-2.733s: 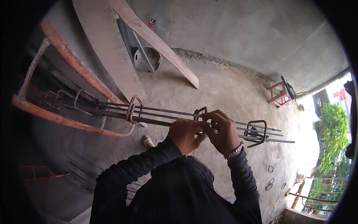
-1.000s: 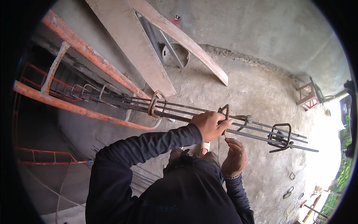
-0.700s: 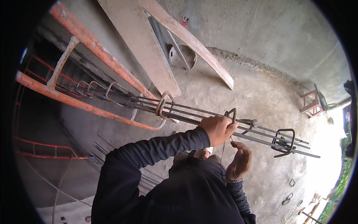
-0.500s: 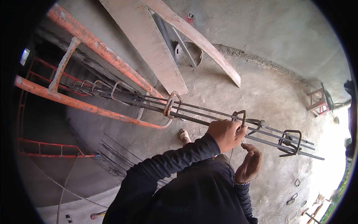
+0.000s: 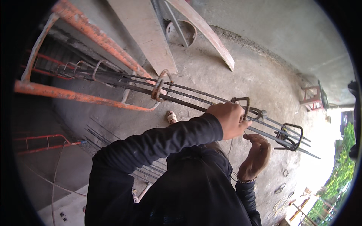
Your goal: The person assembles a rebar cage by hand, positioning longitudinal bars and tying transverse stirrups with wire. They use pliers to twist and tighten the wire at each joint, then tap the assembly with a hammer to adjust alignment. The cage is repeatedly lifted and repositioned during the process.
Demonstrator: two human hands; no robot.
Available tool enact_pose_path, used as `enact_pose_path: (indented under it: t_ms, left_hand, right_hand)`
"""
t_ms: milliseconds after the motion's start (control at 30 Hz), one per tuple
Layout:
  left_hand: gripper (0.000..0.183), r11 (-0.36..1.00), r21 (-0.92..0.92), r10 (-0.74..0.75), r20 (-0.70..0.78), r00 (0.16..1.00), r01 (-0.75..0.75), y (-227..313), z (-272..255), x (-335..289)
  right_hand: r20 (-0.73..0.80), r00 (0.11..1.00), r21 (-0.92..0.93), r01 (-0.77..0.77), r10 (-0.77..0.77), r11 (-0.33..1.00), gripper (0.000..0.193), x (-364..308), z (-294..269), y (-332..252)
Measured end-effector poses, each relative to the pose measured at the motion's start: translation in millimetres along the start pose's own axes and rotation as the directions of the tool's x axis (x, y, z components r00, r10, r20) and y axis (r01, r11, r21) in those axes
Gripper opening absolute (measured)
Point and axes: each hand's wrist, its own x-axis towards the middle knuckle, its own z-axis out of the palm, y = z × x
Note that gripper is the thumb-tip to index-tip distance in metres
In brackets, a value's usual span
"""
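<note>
A long rebar cage (image 5: pixel 184 98) of ribbed steel bars runs from the orange frame at left toward the bright right side. My left hand (image 5: pixel 227 118) lies over the bars, fingers curled and closed at a square stirrup (image 5: pixel 247 107). Just below it and to the right is my right hand (image 5: pixel 256 153), its thumb and fingertips pinched on a thin tie wire (image 5: pixel 245 132). Part of the wire hangs below my left hand. Farther along the bars sits another dark stirrup (image 5: pixel 300 132); a rusty one (image 5: pixel 155 92) is left of my hands.
Orange scaffold tubes (image 5: pixel 102 37) support the cage at left. Wooden boards (image 5: pixel 151 41) lean at the back, beside a round pail (image 5: pixel 190 30). A small red stool (image 5: pixel 311 98) stands far right. Loose stirrups (image 5: pixel 279 188) and thin rebars (image 5: pixel 102 133) lie on the floor.
The whole view has shifted, so the cage and frame sit farther left and higher. My hands keep nearly the same places at the stirrup, the right one turned slightly.
</note>
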Motion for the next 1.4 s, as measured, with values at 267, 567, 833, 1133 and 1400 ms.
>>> enact_pose_path:
  t_ms: [267, 567, 833, 1133, 1400]
  left_hand:
    - [0.035, 0.954, -0.256, -0.096, 0.226, 0.97, 0.154, -1, -8, 8]
    - [0.024, 0.929, -0.35, -0.023, 0.26, 0.965, 0.116, 15, -13, 5]
    - [0.027, 0.905, -0.385, -0.034, 0.357, 0.933, 0.181, 16, -23, 7]
    - [0.032, 0.951, -0.298, 0.024, 0.345, 0.938, 0.085, 20, -28, -2]
    - [0.035, 0.985, -0.137, -0.073, 0.2, 0.977, 0.101, 8, -10, -7]
  right_hand:
    - [-0.078, 0.916, 0.39, -0.335, 0.394, 0.858, 0.02, -9, 4, 5]
    - [0.178, 0.724, 0.929, -0.347, 0.666, 0.128, 0.022, -9, 29, 41]
    - [0.302, 0.668, 0.92, -0.391, 0.68, -0.025, 0.013, -10, 31, 49]
    - [0.41, 0.609, 0.689, -0.694, 0.679, 0.207, 0.015, 10, 20, 73]
    - [0.599, 0.789, 0.672, -0.587, 0.134, 0.452, 0.02, 56, 16, 110]
